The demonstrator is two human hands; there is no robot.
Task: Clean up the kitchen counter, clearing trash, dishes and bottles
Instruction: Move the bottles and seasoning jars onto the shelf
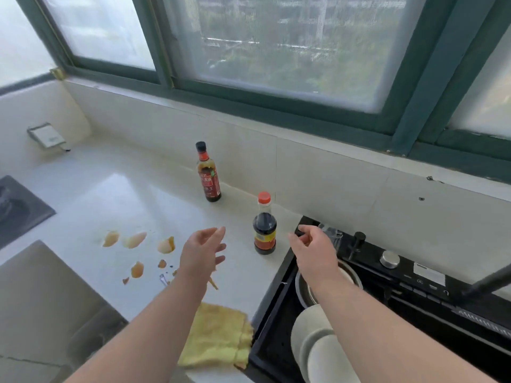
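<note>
Two sauce bottles stand on the white counter (116, 194). A tall one with a black cap and red label (208, 174) is near the back wall. A shorter dark bottle with a red cap (264, 225) stands beside the sink. My left hand (203, 251) hovers over the counter left of the short bottle, fingers spread and empty. My right hand (313, 251) hangs over the black sink (269, 313), right of that bottle, fingers loosely curled and holding nothing. Several onion-skin scraps (134, 240) lie on the counter. White plates (312, 338) and a metal bowl (302, 286) sit in the sink.
A yellow cloth (218, 335) lies at the counter's front edge by the sink. A dark stove top (19, 208) is at the left, a wall socket (47, 135) behind it. A black tap (356, 243) and control strip run along the sink's back.
</note>
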